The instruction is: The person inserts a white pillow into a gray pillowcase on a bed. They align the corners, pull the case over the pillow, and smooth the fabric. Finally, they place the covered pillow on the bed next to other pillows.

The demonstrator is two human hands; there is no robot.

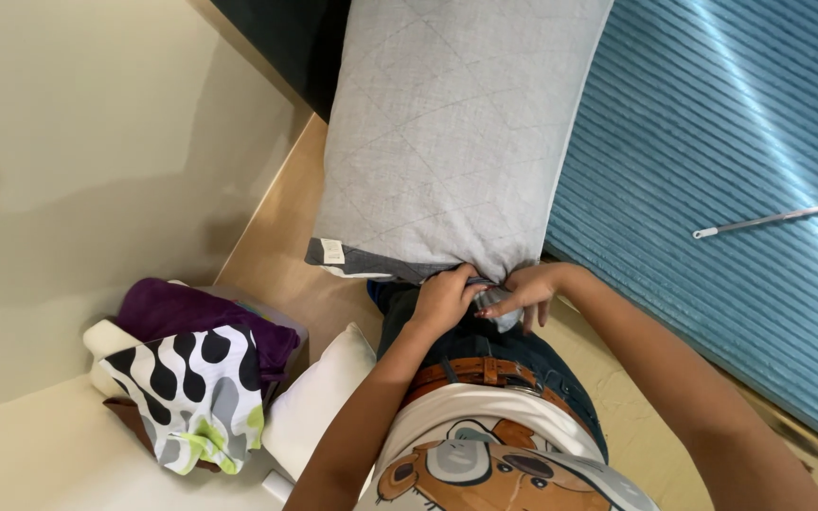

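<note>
A large grey quilted pillow stands on end in front of me, its top out of frame. My left hand grips the pillow's bottom edge, fingers curled into the fabric. My right hand pinches the same lower edge just beside it, where a darker grey seam and a small white label show. Both hands hold the pillow close against my legs.
A blue ribbed bed cover lies to the right with a white-handled duster on it. At the lower left a basket holds purple cloth and black-and-white patterned fabric. A white pillow leans by my leg. A beige wall is at left.
</note>
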